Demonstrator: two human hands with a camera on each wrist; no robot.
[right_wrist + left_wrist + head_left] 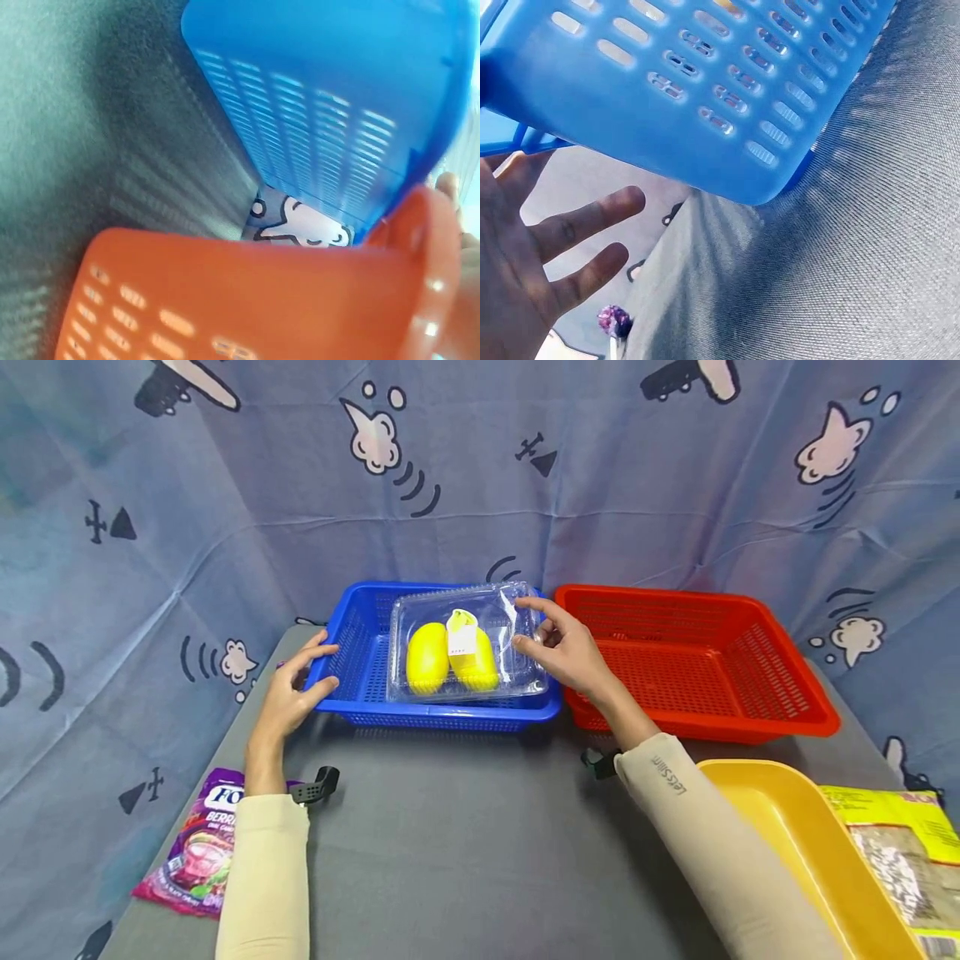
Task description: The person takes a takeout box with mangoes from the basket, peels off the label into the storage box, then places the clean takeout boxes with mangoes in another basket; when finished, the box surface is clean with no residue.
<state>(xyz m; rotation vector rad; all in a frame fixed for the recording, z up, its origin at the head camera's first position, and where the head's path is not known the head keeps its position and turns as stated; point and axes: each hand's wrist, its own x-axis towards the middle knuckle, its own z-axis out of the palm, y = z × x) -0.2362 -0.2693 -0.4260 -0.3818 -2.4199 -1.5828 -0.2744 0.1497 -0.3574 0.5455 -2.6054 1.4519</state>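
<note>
A clear plastic clamshell box [502, 610] lies at a slant in the blue basket [442, 714]. Inside the box are two yellow mango-shaped fruits [427, 660], with a white label [462, 639] over the right one. My left hand [292, 685] is at the basket's left rim, thumb and fingertips over the edge. Its outer fingers [592, 225] spread apart beside the basket wall in the left wrist view. At the box's right end is my right hand [566, 647], thumb and index finger apart over the lid. The right wrist view mostly hides this hand behind the baskets.
A red basket [750, 727] stands close on the blue basket's right. Nearer on the right are a yellow tray [795, 802], partly under my right sleeve, and a yellow packet [892, 852]. A purple packet [198, 852] lies by my left forearm. A patterned curtain [480, 468] hangs behind.
</note>
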